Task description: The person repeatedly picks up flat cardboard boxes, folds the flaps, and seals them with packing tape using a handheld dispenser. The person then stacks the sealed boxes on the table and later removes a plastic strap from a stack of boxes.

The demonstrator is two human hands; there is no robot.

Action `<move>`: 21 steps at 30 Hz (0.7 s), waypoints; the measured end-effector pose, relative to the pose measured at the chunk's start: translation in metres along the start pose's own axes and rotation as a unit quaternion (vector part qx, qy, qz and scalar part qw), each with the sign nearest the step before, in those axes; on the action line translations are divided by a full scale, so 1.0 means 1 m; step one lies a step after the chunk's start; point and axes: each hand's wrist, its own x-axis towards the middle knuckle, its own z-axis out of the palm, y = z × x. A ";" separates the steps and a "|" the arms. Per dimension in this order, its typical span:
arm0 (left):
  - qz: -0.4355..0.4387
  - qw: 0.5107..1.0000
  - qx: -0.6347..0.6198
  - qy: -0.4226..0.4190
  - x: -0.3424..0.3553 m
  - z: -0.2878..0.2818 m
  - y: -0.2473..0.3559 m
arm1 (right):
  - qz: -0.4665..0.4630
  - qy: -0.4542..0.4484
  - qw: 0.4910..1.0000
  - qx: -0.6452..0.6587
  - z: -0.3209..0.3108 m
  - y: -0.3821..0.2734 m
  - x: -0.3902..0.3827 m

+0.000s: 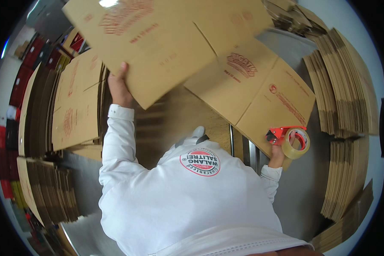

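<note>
My left hand (pixel 121 87) is closed on the lower left edge of a flat brown cardboard box (pixel 158 64), thumb on its printed face. That box is raised and tilted at the top of the view. A second stretch of printed cardboard (pixel 281 89) spreads below it to the right. The overlap hides whether the two are joined. My right hand (pixel 277 157) grips a red tape dispenser (pixel 277 135), loaded with a roll of clear tape (pixel 296 143), close over that cardboard's lower right edge. Most of the right fingers are hidden behind the dispenser and roll.
Stacks of flattened boxes stand on the left (pixel 77 102), at the lower left (pixel 49 187) and along the right (pixel 341 85). A grey metal surface (pixel 303 187) lies beside me. Red and black crates (pixel 27 64) are piled at the far left.
</note>
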 end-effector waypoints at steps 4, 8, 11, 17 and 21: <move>0.197 0.965 0.046 0.167 0.018 -0.066 0.038 | 0.020 0.012 1.000 0.020 0.002 0.018 0.020; 0.209 0.929 0.064 0.298 0.023 -0.170 0.067 | 0.025 0.024 0.999 0.036 0.003 0.030 0.032; 0.170 0.888 0.138 0.404 0.011 -0.282 0.049 | 0.001 0.043 0.998 0.038 0.005 0.028 0.033; -0.126 0.864 0.231 0.428 -0.026 -0.474 0.112 | 0.057 0.042 0.992 0.107 -0.025 0.043 0.039; -0.122 0.372 0.760 0.518 0.011 -0.407 0.084 | 0.049 0.011 0.996 0.070 -0.028 0.035 0.031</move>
